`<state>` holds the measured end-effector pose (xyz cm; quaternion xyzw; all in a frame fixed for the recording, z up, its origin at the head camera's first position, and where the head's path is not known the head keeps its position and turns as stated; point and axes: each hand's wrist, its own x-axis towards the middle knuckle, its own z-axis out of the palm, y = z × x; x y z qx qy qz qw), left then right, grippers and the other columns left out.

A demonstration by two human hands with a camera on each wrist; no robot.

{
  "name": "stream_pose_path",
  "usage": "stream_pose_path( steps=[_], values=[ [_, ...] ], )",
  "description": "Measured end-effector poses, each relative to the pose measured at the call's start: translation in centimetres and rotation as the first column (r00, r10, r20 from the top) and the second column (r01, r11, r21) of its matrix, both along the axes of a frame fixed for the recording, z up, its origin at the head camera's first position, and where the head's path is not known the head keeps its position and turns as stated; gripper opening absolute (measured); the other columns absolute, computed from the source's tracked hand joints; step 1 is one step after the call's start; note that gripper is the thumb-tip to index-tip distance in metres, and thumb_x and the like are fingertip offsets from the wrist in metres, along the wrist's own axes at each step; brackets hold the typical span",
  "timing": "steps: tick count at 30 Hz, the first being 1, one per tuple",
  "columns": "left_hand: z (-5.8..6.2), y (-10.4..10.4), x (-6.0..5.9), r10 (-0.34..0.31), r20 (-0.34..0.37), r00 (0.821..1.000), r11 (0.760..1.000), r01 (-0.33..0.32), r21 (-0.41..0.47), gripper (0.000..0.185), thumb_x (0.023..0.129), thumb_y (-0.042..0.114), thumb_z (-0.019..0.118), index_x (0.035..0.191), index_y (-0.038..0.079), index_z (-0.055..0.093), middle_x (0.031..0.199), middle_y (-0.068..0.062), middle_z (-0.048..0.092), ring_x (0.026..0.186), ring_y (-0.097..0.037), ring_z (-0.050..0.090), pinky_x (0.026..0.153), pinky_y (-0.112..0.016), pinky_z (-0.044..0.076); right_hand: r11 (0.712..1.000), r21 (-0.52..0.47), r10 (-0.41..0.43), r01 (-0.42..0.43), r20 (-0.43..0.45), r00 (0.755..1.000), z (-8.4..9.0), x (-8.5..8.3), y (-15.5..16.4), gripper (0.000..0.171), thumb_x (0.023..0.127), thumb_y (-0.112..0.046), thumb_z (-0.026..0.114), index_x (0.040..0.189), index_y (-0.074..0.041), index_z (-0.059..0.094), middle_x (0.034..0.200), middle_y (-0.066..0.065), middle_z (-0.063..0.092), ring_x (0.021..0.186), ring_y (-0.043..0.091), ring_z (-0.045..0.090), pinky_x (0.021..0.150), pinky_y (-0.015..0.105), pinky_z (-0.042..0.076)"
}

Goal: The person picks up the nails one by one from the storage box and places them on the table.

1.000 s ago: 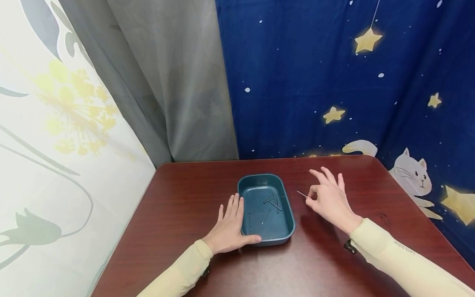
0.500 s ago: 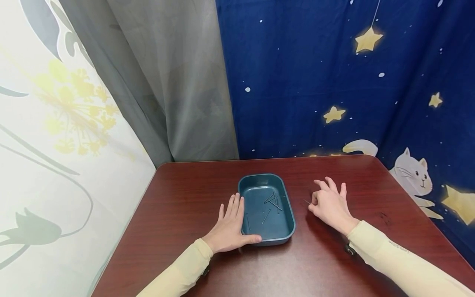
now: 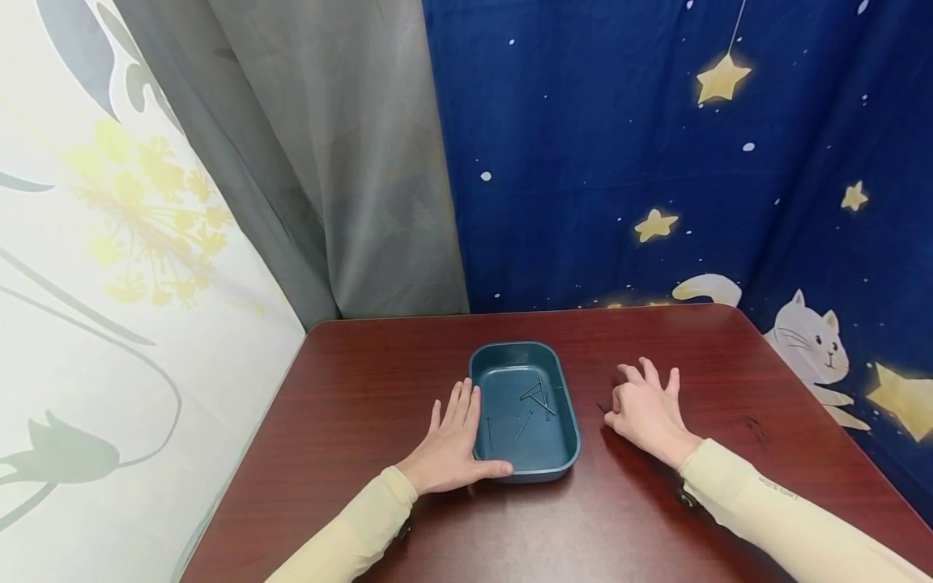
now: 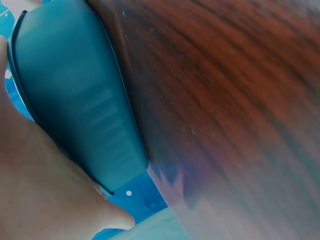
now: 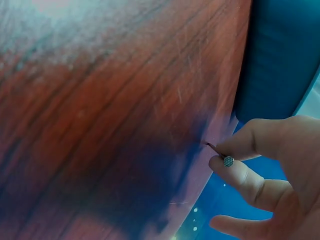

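A dark teal rectangular tray [image 3: 565,405] stands on the table with several thin nails [image 3: 540,398] lying loose on its bottom. My left hand [image 3: 452,448] rests along the tray's left side, fingers straight, its thumb reaching over the near rim. To the right of the tray, just above or at the tabletop, my right hand [image 3: 646,414] pinches one nail [image 5: 228,161] between thumb and index finger. The other fingers of that hand are spread. In the right wrist view the nail's round, patterned head faces the camera and its tip points toward the table; whether the tip touches is unclear.
The dark red wooden table [image 3: 379,364] has its far edge against a grey curtain [image 3: 379,162] and a blue star-patterned curtain [image 3: 568,146]. A white floral wall covering [image 3: 146,364] runs along the left. A dark mark [image 3: 753,427] shows on the tabletop at right.
My right hand has come down toward the tabletop, still pinching the nail, whose tip has swung lower. The left hand has stayed in place on the tray.
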<state>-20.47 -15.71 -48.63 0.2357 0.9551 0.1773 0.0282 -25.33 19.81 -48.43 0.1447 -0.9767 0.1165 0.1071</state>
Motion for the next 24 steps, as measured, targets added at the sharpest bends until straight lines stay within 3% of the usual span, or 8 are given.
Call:
stream_pose_path(
  steps=[12, 24],
  values=[
    [0.8, -0.1, -0.6, -0.025, 0.028, 0.999, 0.997, 0.023, 0.077, 0.126, 0.079, 0.075, 0.066, 0.162, 0.015, -0.007, 0.168, -0.012, -0.011, 0.153, -0.029, -0.012, 0.115, -0.067, 0.005, 0.998, 0.06, 0.003, -0.004, 0.004, 1.0, -0.6, 0.2, -0.1, 0.029, 0.076, -0.027, 0.081, 0.056, -0.028, 0.061, 0.137, 0.025, 0.053, 0.139, 0.052, 0.023, 0.101, 0.081, -0.005],
    [0.8, 0.0, -0.1, -0.028, 0.049, 0.998, 0.999, 0.026, 0.037, 0.127, 0.079, 0.078, 0.063, 0.161, 0.013, -0.009, 0.167, -0.005, -0.017, 0.153, -0.028, -0.012, 0.115, -0.066, 0.003, 0.997, 0.078, 0.006, -0.007, 0.008, 1.0, -0.7, 0.4, 0.0, 0.03, 0.077, -0.028, 0.08, 0.055, -0.028, 0.06, 0.138, 0.025, 0.052, 0.138, 0.052, 0.023, 0.101, 0.082, -0.003]
  ],
)
